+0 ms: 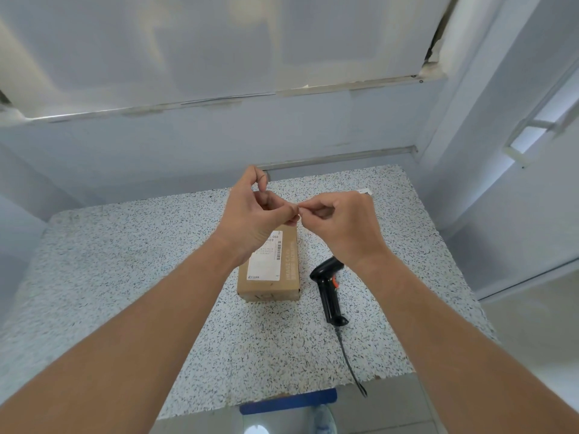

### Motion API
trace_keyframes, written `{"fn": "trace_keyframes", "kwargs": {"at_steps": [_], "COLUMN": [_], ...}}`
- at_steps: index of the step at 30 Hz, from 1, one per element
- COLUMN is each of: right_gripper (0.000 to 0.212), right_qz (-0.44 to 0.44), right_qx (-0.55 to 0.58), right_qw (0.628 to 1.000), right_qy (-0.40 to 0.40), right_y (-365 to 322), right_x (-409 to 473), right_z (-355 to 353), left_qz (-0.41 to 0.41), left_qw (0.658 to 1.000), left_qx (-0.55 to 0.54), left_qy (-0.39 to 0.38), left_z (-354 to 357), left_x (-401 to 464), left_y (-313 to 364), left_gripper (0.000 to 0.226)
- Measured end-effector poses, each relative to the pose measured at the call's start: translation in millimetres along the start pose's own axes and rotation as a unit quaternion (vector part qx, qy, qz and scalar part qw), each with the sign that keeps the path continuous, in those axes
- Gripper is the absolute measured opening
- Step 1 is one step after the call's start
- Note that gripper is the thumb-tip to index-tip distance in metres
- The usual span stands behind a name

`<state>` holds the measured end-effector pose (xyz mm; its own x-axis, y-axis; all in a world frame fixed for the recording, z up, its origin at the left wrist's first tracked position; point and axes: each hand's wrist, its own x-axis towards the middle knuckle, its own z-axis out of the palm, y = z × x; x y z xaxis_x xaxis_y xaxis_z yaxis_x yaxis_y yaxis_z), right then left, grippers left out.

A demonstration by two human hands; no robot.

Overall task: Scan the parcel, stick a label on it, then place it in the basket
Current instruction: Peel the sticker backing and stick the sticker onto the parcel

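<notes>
A brown cardboard parcel (272, 274) with a white shipping label on top lies in the middle of the speckled table (125, 277). A black handheld scanner (329, 289) with an orange trigger lies to its right, its cable trailing over the front edge. Above the parcel's far end, my left hand (257, 211) and my right hand (344, 220) meet fingertip to fingertip, pinching something very small and pale between them. It is too small to tell what it is. No basket is in view.
A white slip of paper (365, 192) lies near the table's far right edge. Pale walls close in behind and to the right. A blue bar (288, 402) shows below the table's front edge.
</notes>
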<state>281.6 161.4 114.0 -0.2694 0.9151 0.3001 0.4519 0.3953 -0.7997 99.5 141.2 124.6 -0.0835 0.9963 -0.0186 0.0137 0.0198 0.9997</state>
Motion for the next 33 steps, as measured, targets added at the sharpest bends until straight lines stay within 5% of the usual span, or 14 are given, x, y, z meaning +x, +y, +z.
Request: {"fn": "trace_keyframes", "kwargs": {"at_steps": [33], "right_gripper": [0.016], "right_qz": [0.065], "right_qx": [0.159], "right_qw": [0.984], "right_qy": [0.037], "right_y": [-9], "right_x": [-9], "right_z": [3], "left_qz": [0.012], "left_qw": [1.0], "left_qx": [-0.018], "left_qy": [-0.005], "left_z": [-9], "left_x": [-14], "left_y": [18], "left_gripper": [0.047]}}
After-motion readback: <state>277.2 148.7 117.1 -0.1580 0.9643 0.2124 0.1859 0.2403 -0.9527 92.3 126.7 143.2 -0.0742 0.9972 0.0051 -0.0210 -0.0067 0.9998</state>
